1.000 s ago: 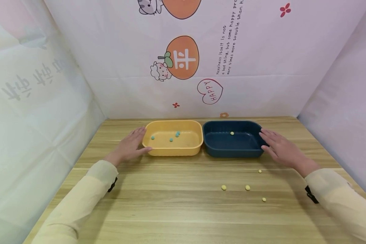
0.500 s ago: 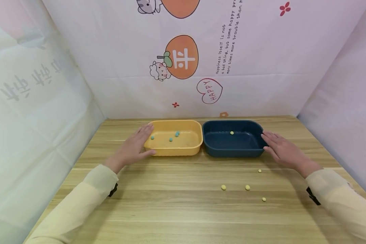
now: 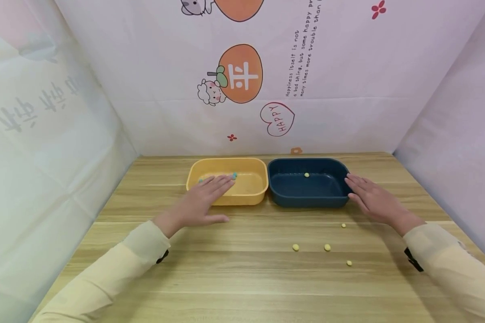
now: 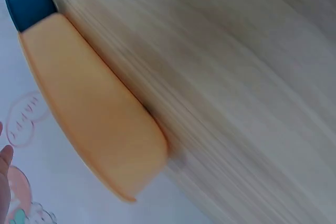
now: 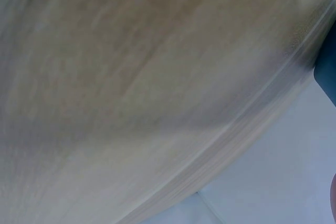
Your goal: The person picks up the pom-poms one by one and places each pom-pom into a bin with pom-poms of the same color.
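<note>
My left hand (image 3: pixel 198 204) is stretched out over the front left of a yellow plastic tub (image 3: pixel 242 200), fingers straight and holding nothing. It hides part of the tub's inside, where small blue pellets (image 3: pixel 235 175) lie. At the right end of a dark blue tub (image 3: pixel 309 202), my right hand (image 3: pixel 376 199) has its straight fingers against the rim. One small yellow pellet (image 3: pixel 306 175) lies in that blue tub. In the left wrist view the yellow tub (image 4: pixel 100 108) shows large, with fingertips (image 4: pixel 5 158) at the left edge.
Several more yellow pellets (image 3: pixel 327 247) are scattered on the wooden table (image 3: pixel 226 269) in front of the blue tub. Both tubs stand side by side near the printed cloth wall (image 3: pixel 165 112) at the back. Cloth also closes off the left and right sides.
My left hand has left the yellow tub's left end and moved right and nearer, over its front. The right hand stays at the blue tub. The pellets have not visibly moved.
</note>
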Demonstrator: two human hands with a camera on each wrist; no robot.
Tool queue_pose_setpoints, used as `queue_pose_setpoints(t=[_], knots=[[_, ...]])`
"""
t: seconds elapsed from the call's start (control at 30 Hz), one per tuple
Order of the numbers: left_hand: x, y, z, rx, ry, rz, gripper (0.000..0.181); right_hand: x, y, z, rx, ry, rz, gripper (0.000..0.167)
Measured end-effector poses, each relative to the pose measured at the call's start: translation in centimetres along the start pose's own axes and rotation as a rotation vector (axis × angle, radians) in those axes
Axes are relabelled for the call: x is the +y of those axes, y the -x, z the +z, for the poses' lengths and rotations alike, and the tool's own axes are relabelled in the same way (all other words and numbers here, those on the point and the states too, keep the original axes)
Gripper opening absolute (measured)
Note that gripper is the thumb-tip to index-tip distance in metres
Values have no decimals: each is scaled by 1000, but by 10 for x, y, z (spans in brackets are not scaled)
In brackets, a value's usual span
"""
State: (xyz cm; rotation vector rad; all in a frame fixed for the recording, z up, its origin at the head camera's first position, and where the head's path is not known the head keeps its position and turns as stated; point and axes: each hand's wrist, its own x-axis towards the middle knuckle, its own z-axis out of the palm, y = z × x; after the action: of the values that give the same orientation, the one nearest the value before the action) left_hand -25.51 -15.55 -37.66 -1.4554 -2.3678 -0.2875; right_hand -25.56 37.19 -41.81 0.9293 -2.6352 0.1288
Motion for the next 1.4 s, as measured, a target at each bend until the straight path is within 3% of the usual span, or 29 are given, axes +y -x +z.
queue_pose_setpoints(t=[0.3, 0.53, 0.9, 1.17, 1.4], knots=[[23, -21, 10, 97, -21, 167, 90, 1, 1, 0, 7, -1, -4, 49], [37, -37, 22, 112, 6, 228, 89, 2, 1, 3, 19, -12, -7, 49], [63, -57, 38, 47, 84, 274, 88, 2, 3, 5, 21, -7, 3, 50], [81, -70, 49, -76, 172, 233, 87, 1, 3, 5, 5, 11, 25, 51], [95, -82, 58, -207, 192, 199, 75, 0, 3, 5, 13, 3, 20, 50]])
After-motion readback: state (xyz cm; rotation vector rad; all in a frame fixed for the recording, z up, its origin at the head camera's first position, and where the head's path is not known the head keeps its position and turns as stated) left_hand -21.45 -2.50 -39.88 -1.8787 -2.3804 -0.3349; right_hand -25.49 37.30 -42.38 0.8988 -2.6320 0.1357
